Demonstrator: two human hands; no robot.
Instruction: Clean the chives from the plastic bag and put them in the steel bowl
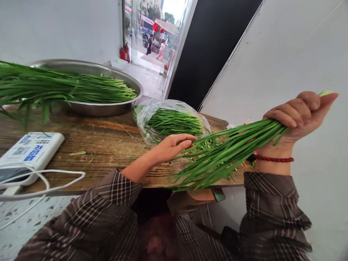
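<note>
My right hand is raised at the right, its fingers wrapped round the pale stem ends of a bunch of garlic chives. The long green leaves slant down to the left and hang over the table's front edge. At their left side is my left hand, thumb and forefinger pinched together at the outer leaves. Just behind it, a clear plastic bag holds more garlic chives. Loose trimmings lie on the tabletop, partly hidden by the held bunch.
A wide steel basin at the back left holds a big heap of garlic chives overhanging its left side. On the wooden table, a white box with a phone and white cables lies left. A wall rises at right.
</note>
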